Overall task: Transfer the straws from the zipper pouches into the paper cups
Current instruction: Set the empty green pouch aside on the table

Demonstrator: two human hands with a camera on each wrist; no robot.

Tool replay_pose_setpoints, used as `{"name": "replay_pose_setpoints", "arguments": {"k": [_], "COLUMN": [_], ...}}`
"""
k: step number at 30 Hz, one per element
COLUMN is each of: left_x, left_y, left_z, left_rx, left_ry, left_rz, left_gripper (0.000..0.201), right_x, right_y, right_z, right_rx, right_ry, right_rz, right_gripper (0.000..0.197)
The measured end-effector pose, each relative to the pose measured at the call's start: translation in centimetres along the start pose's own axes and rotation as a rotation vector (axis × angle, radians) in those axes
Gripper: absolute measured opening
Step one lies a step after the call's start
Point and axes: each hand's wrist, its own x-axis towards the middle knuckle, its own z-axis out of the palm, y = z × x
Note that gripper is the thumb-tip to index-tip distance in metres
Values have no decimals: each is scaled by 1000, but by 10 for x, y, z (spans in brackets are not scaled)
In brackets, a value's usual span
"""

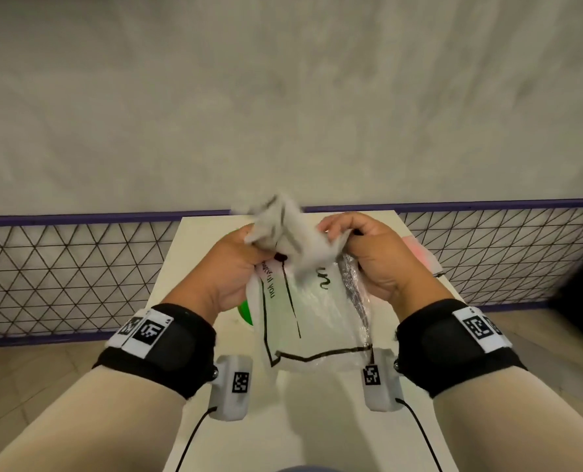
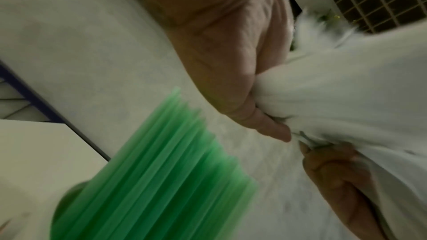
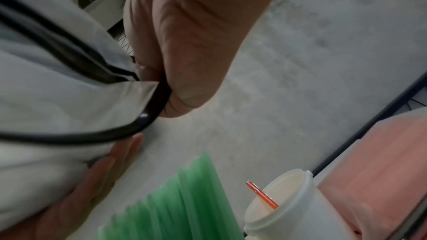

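Both hands hold up one clear zipper pouch (image 1: pixel 317 321) with black trim and black print, above the white table (image 1: pixel 296 420). My left hand (image 1: pixel 239 264) grips its bunched top at the left, and my right hand (image 1: pixel 371 253) pinches the black trim (image 3: pixel 159 98) at the right. The crumpled top is blurred. Green straws (image 2: pixel 150 171) stand in a bundle just below my left hand (image 2: pixel 231 79); whatever holds them is hidden. A white cup (image 3: pixel 289 207) holding one orange-red straw (image 3: pixel 262 197) stands beside the green straws (image 3: pixel 180 207).
A second pouch with pink contents (image 1: pixel 416 253) lies at the table's far right edge, next to the white cup. A wire mesh fence with a purple rail (image 1: pixel 79 267) runs behind the narrow table. Tiled floor lies on both sides.
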Motion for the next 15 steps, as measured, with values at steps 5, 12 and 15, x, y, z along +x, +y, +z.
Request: {"name": "replay_pose_setpoints", "arguments": {"k": [5, 12, 15], "left_x": [-4, -5, -4], "left_y": [3, 4, 4], "left_z": [-17, 6, 8], "left_rx": [-178, 226, 298], "left_ry": [-11, -36, 76], "left_rz": [-17, -73, 42], "left_gripper": [39, 34, 55], "right_x": [7, 11, 9], "right_y": [3, -8, -8], "right_z": [-6, 0, -1], "right_rx": [-66, -112, -102], "right_ry": [48, 116, 93], "right_rz": [-111, -207, -20], "right_gripper": [49, 20, 64]}}
